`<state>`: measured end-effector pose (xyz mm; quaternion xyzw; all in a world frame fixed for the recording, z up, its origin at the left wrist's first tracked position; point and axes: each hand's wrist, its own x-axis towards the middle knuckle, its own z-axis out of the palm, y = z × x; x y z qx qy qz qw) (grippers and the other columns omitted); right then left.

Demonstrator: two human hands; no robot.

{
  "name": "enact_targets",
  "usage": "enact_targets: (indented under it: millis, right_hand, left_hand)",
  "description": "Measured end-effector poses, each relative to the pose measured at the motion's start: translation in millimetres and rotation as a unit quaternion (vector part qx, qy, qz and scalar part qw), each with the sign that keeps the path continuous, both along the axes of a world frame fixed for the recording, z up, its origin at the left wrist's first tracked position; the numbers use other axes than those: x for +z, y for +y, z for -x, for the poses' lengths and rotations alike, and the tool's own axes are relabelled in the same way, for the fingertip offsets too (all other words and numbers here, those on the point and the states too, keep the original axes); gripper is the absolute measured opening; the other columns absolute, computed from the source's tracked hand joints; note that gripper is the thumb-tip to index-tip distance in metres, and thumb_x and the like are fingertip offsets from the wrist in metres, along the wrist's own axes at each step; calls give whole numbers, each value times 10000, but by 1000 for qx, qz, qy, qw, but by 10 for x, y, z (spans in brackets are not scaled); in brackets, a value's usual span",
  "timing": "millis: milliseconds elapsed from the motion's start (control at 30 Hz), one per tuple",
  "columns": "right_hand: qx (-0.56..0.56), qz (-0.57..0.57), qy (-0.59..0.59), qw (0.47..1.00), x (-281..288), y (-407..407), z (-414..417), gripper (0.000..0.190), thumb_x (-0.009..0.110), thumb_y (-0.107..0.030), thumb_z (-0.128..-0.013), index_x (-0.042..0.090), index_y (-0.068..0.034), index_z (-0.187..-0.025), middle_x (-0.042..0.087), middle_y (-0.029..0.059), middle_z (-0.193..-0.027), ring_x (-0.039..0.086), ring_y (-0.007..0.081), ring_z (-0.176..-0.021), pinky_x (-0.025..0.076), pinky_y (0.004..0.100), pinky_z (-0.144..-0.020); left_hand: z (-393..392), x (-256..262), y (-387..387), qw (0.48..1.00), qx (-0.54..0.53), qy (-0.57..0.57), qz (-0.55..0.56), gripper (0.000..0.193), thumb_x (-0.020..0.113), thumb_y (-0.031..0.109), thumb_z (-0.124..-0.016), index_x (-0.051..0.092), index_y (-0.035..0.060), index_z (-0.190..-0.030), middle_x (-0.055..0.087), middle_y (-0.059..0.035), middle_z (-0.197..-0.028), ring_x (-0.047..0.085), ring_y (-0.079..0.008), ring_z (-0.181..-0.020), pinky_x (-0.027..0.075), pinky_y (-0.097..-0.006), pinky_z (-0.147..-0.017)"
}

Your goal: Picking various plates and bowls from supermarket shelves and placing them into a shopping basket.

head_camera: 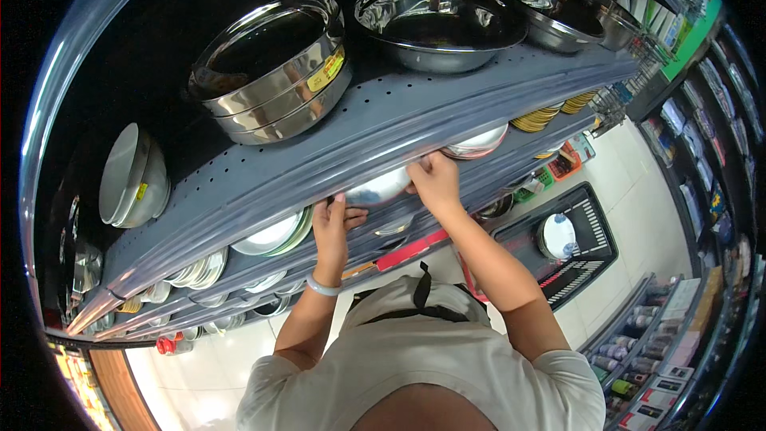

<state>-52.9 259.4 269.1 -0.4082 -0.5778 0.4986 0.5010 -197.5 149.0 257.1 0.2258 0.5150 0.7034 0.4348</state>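
A white plate with blue decoration (378, 189) is level with the second shelf, partly hidden under the front edge of the shelf above. My left hand (333, 220) holds its left rim, thumb near the top edge and fingers beneath. At the right rim, my right hand (435, 182) grips the plate between thumb and fingers. Green-rimmed white plates (276, 234) sit left of my left hand. Beyond my right hand are red-rimmed white plates (479, 145), stacked on the same shelf.
Steel basins (440, 54) and stacked steel pans (281, 108) stand on the top shelf, with bowls (136, 185) at its left. Its clear front strip (383, 149) overhangs my hands. A black shopping basket (607, 233) holding a blue-patterned white plate (558, 237) is on the floor, right.
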Motion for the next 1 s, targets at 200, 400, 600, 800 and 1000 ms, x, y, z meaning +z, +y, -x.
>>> enact_targets:
  millis: [200,400,600,800,1000]
  right_hand:
    - [-50,-58,-104,992,-86,-663,-865,239,617,-87,-662,412,-27,-555,375,-6,-480,350,41,-473,289,207,-420]
    - [-114,79,-40,989,-579,-1043,-1488,258,622,-67,-705,416,-42,-553,366,-44,-513,318,27,-493,255,200,-420]
    - [-165,199,-49,965,-856,-1184,-1994,192,565,-162,-795,537,9,-711,514,22,-553,484,63,-484,379,200,-435]
    - [-179,363,47,913,-1069,-1105,-2714,273,518,-250,-820,524,17,-760,553,78,-600,530,123,-468,434,220,-425]
    - [-317,432,113,837,-1726,-1003,-3515,210,499,-167,-791,520,30,-719,542,90,-575,504,143,-425,406,236,-377]
  left_hand:
    - [-394,-96,-290,980,-72,150,-109,469,463,0,-804,276,-28,-1233,436,-117,-1139,452,-159,-1016,375,-286,-856]
    - [-871,-257,-216,973,-225,36,-28,547,449,-21,-809,169,-19,-1279,435,-139,-1144,463,-167,-1015,392,-278,-839]
    - [-1326,-568,165,915,-360,181,13,540,452,-20,-799,199,-3,-1276,515,-136,-1020,532,-101,-774,451,-215,-629]
    - [-2169,-996,727,884,-446,138,-16,491,410,-33,-800,224,-4,-1254,479,-132,-1092,548,-163,-872,500,-251,-647]
    - [-3321,-1768,1212,825,-534,142,119,438,435,33,-797,308,31,-1216,547,-139,-948,585,-179,-724,507,-267,-530]
